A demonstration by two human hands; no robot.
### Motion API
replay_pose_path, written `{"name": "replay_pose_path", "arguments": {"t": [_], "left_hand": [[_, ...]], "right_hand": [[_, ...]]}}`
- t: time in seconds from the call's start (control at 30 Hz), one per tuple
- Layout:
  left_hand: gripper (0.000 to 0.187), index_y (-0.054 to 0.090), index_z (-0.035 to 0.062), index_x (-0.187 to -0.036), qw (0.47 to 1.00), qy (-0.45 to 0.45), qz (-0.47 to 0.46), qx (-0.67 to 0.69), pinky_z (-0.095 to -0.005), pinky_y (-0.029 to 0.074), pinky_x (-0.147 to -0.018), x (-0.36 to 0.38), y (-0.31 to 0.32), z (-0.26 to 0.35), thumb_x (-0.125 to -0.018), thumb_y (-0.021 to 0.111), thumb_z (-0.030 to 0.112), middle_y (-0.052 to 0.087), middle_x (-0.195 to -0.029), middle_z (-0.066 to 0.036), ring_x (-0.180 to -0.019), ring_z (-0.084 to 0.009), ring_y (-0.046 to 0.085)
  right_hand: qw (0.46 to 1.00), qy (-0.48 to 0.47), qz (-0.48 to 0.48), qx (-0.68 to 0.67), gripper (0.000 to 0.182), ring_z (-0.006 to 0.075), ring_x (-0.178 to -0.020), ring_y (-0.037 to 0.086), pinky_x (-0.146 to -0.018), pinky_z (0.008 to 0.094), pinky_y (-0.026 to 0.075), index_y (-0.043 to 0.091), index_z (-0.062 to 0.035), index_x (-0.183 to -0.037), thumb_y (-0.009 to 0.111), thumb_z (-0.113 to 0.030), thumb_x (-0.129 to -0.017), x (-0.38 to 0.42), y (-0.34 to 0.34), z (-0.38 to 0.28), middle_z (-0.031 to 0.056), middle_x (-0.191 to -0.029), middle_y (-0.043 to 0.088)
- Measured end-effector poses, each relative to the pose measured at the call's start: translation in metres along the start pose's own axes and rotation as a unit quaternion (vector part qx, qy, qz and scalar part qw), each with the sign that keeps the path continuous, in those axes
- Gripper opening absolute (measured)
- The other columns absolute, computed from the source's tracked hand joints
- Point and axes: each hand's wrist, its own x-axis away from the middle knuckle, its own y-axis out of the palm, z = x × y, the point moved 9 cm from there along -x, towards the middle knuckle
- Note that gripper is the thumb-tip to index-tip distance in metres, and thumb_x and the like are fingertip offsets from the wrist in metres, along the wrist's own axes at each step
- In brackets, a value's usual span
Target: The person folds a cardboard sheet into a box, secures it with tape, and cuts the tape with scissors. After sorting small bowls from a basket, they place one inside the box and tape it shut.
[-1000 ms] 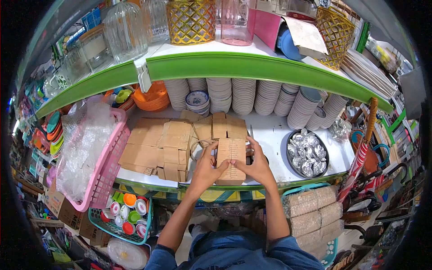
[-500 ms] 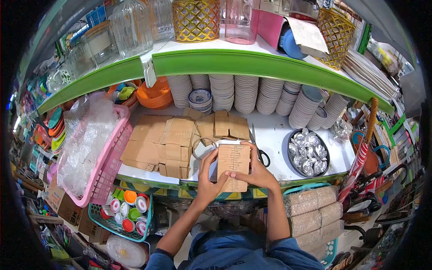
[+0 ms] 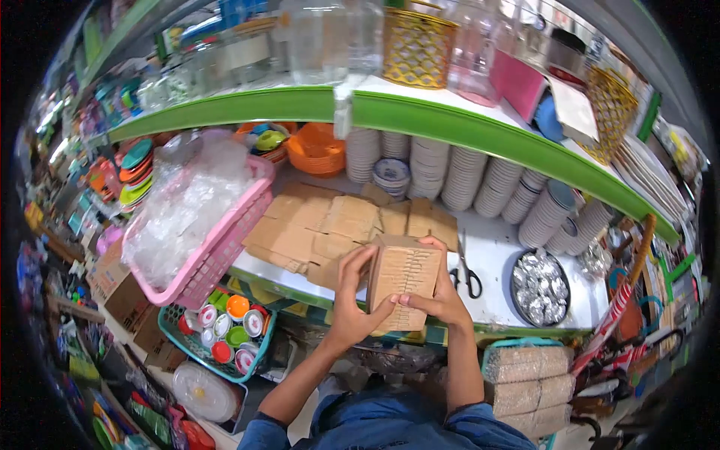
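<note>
A small brown cardboard box (image 3: 412, 277) is held upright between my two hands, over the front edge of the white shelf (image 3: 491, 251). A jagged line of marks runs down its near face. My left hand (image 3: 352, 304) wraps its left side, and my right hand (image 3: 446, 296) wraps the right side. Both thumbs press on the lower part of the near face. Flattened cardboard pieces (image 3: 300, 225) lie behind the box to the left. A pair of scissors (image 3: 466, 277) with black handles rests on the shelf just right of my right hand.
A pink basket (image 3: 225, 234) of bubble wrap stands left, above a teal basket (image 3: 262, 341) of lidded containers. Stacked white bowls (image 3: 461, 180) line the back under a green shelf edge (image 3: 450, 116). Foil-wrapped pieces (image 3: 540, 281) fill a dark round pan at right. Bubble-wrapped bundles (image 3: 529, 386) sit below.
The view has swung, so the shelf contents appear farther right. The box is tilted so its top face shows more. Both hands keep hold of it.
</note>
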Motion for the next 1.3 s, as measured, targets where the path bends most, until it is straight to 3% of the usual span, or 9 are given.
{"name": "replay_pose_path", "arguments": {"t": [0.23, 0.5, 0.8, 1.0, 1.1, 1.17, 1.2, 1.27, 1.3], "left_hand": [[0.112, 0.007, 0.0084, -0.151, 0.982, -0.164, 0.008, 0.087, -0.0441, 0.036, -0.108, 0.013, -0.102, 0.001, -0.071, 0.084, 0.022, 0.032, -0.145, -0.021, -0.134, -0.0313, 0.037], [0.114, 0.004, 0.0132, -0.151, 0.975, -0.179, 0.130, -0.018, -0.0429, 0.038, -0.105, 0.027, -0.228, 0.039, -0.070, 0.084, 0.020, 0.043, -0.135, -0.022, -0.127, -0.0304, 0.045], [0.106, 0.010, 0.0180, -0.151, 0.961, -0.196, 0.193, -0.012, -0.0410, 0.045, -0.098, 0.029, -0.313, 0.041, -0.071, 0.080, 0.013, 0.051, -0.128, -0.019, -0.119, -0.0282, 0.053], [0.105, 0.012, 0.0187, -0.150, 0.963, -0.192, 0.185, 0.026, -0.0385, 0.049, -0.093, 0.017, -0.355, 0.016, -0.071, 0.081, 0.012, 0.052, -0.127, -0.019, -0.113, -0.0262, 0.057], [0.104, 0.012, 0.0164, -0.150, 0.963, -0.197, 0.180, 0.044, -0.0372, 0.046, -0.097, 0.008, -0.371, 0.008, -0.072, 0.080, 0.012, 0.053, -0.128, -0.017, -0.115, -0.0246, 0.056], [0.102, 0.013, 0.0143, -0.151, 0.961, -0.201, 0.178, 0.069, -0.0362, 0.040, -0.103, 0.002, -0.381, 0.002, -0.072, 0.078, 0.009, 0.054, -0.129, -0.015, -0.119, -0.0239, 0.053], [0.102, 0.013, 0.0143, -0.151, 0.962, -0.200, 0.173, 0.072, -0.0362, 0.040, -0.103, -0.001, -0.386, 0.000, -0.072, 0.078, 0.009, 0.054, -0.129, -0.015, -0.119, -0.0239, 0.053], [0.103, 0.012, 0.0137, -0.151, 0.964, -0.205, 0.157, 0.064, -0.0363, 0.039, -0.103, -0.008, -0.394, -0.007, -0.072, 0.078, 0.009, 0.053, -0.130, -0.015, -0.120, -0.0245, 0.053], [0.103, 0.012, 0.0137, -0.151, 0.965, -0.204, 0.150, 0.068, -0.0363, 0.039, -0.103, -0.011, -0.397, -0.011, -0.072, 0.078, 0.009, 0.053, -0.130, -0.015, -0.120, -0.0245, 0.053]], "right_hand": [[0.986, -0.042, -0.160, -0.029, 0.092, 0.0221, -0.121, 0.045, -0.103, 0.0351, 0.037, 0.024, -0.0131, -0.143, 0.081, -0.008, -0.071, -0.063, 0.118, -0.012, 0.0114, -0.126, 0.046], [0.943, -0.057, -0.308, -0.112, 0.094, 0.0219, -0.126, 0.042, -0.105, 0.0353, 0.035, 0.022, -0.0124, -0.146, 0.080, -0.010, -0.073, -0.109, 0.257, -0.029, 0.0107, -0.131, 0.044], [0.919, -0.054, -0.366, -0.136, 0.095, 0.0233, -0.127, 0.042, -0.105, 0.0381, 0.037, 0.017, -0.0131, -0.148, 0.078, -0.010, -0.075, -0.142, 0.344, -0.031, 0.0126, -0.135, 0.041], [0.936, -0.074, -0.341, -0.050, 0.094, 0.0269, -0.119, 0.051, -0.097, 0.0399, 0.046, 0.012, -0.0154, -0.151, 0.075, -0.026, -0.082, -0.170, 0.359, -0.024, 0.0169, -0.137, 0.039], [0.938, 0.058, -0.335, -0.073, 0.084, 0.0226, -0.103, 0.060, -0.083, 0.0321, 0.051, 0.013, -0.0146, -0.151, 0.068, -0.030, -0.090, -0.179, 0.362, -0.010, 0.0150, -0.134, 0.043], [0.974, 0.014, -0.213, -0.081, 0.056, 0.0149, -0.085, 0.062, -0.069, 0.0241, 0.048, 0.038, -0.0099, -0.142, 0.062, -0.027, -0.094, -0.198, 0.350, -0.008, 0.0098, -0.120, 0.054], [0.975, 0.014, -0.207, -0.079, 0.056, 0.0149, -0.085, 0.062, -0.069, 0.0241, 0.048, 0.038, -0.0099, -0.142, 0.062, -0.027, -0.094, -0.206, 0.349, 0.000, 0.0098, -0.120, 0.054], [0.990, -0.083, -0.109, 0.018, 0.027, 0.0112, -0.079, 0.058, -0.065, 0.0240, 0.046, 0.060, -0.0053, -0.117, 0.060, -0.022, -0.096, -0.225, 0.328, 0.008, 0.0041, -0.105, 0.060], [0.995, -0.090, -0.051, -0.001, 0.020, 0.0114, -0.075, 0.054, -0.066, 0.0258, 0.045, 0.065, -0.0046, -0.099, 0.068, -0.021, -0.089, -0.231, 0.320, 0.009, 0.0043, -0.091, 0.059]]}}
